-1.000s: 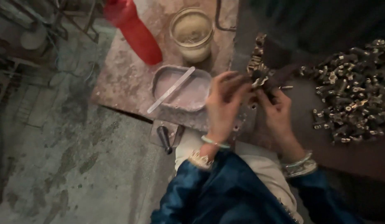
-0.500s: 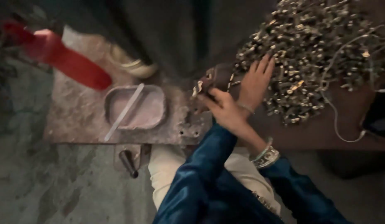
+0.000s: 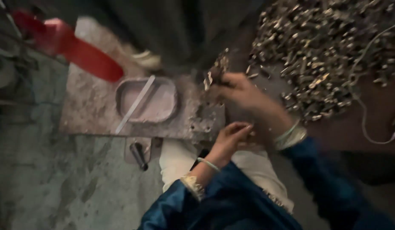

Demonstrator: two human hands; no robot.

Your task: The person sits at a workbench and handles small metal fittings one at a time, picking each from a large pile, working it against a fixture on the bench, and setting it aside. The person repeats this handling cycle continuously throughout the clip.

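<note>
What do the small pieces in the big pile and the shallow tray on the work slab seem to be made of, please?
The pile of small pieces looks like metal, brassy to silvery, glinting. The tray looks like dull grey metal with a rolled rim, though blur leaves this uncertain.

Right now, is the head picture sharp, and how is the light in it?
Head view: dim, with heavy motion blur; the right hand and left hand are smeared, the red bottle streaks, the pile of small metal parts is soft; the top and lower right sink into dark shadow.

Dim, motion-blurred, shadowy at top
</note>
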